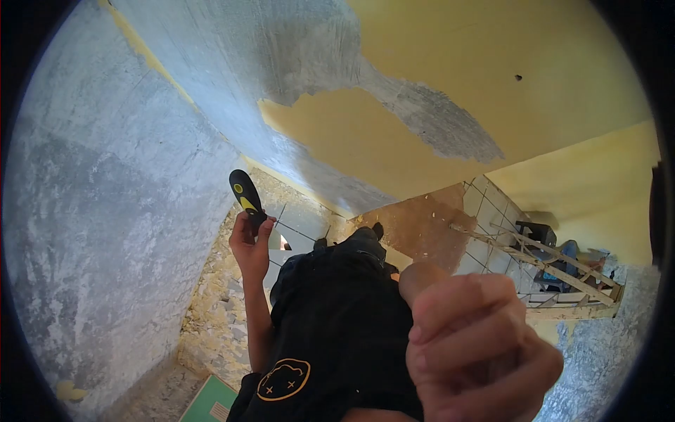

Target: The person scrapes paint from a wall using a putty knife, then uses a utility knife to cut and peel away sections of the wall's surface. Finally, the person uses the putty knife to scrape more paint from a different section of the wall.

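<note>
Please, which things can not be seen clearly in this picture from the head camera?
- Blade of the scraper: hidden behind the left hand gripping the black and yellow handle.
- Right hand: close to the lens, blurred; whether the curled fingers hold anything cannot be told.
- Wooden ladder: small, far away, details unclear.
- Green board: cut off by the bottom edge.

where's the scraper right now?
In the head view the scraper is left of centre, black-and-yellow handle up, gripped in the left hand beside the stripped grey wall, above the rubble on the floor.
</note>
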Demonstrator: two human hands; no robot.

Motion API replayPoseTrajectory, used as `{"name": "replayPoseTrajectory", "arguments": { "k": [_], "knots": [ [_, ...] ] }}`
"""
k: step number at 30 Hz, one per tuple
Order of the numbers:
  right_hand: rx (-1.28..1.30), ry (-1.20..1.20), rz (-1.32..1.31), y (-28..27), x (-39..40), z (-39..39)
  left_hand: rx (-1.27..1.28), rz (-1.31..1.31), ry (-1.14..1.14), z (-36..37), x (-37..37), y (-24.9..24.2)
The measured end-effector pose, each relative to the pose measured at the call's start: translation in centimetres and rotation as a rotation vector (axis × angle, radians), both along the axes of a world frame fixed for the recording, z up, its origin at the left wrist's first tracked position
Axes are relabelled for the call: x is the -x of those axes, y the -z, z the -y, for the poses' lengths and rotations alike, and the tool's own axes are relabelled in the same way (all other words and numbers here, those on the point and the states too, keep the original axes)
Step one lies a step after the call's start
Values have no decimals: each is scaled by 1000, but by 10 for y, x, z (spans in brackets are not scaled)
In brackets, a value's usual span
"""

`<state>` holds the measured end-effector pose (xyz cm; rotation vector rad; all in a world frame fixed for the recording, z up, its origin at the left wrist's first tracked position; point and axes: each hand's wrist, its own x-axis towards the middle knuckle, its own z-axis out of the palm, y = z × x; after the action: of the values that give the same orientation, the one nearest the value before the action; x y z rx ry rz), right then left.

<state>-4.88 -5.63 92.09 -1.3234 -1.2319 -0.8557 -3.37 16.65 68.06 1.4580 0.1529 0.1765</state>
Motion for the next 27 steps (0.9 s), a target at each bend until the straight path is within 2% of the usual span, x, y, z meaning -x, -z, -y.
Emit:
{"name": "replayPoseTrajectory", "arguments": {
  "k": [2, 4, 5, 6, 8, 9, 11, 12, 13, 15, 16, 17, 18, 19, 21, 22, 27],
  "knots": [
    [-88, 21, -101, 5, -4, -2, -4, 4, 3, 2, 0, 0],
    [-145, 219, -285, 13, 3, -9, -85, 75, 19, 13, -2, -7],
    [-180, 217, -270, 33, -8, -3, -102, 106, 46, 20, -3, -15],
    [-213, 215, -255, 53, -25, 5, -223, 180, 99, 26, -7, -18],
    [-196, 431, -476, 64, -44, 9, -399, 373, 197, 47, -18, -39],
    [-188, 419, -465, 68, -47, 11, -457, 488, 244, 62, -26, -62],
    [-305, 22, -714, 74, -51, 13, -483, 667, 395, 84, -45, -88],
    [-347, -18, -800, 76, -43, 15, -483, 680, 386, 93, -52, -95],
    [-341, -20, -786, 78, -48, 24, -475, 768, 437, 102, -59, -100],
    [-223, -478, -680, 76, -57, 42, -467, 866, 493, 118, -65, -110],
    [-294, -343, -661, 71, -54, 43, -492, 893, 415, 125, -65, -114],
    [-292, -337, -651, 64, -52, 44, -516, 919, 337, 133, -65, -118],
    [-438, -259, -622, 57, -50, 45, -481, 906, 195, 141, -63, -117],
    [-582, -184, -591, 51, -50, 46, -480, 917, 194, 148, -62, -114],
    [-555, -191, -504, 37, -53, 50, -463, 977, -78, 157, -61, -105],
    [-528, -194, -427, 32, -55, 51, -546, 981, 13, 158, -62, -101],
    [-439, 25, -422, 17, -61, 33, -538, 1001, 5, 178, -80, -103]
  ]
}}
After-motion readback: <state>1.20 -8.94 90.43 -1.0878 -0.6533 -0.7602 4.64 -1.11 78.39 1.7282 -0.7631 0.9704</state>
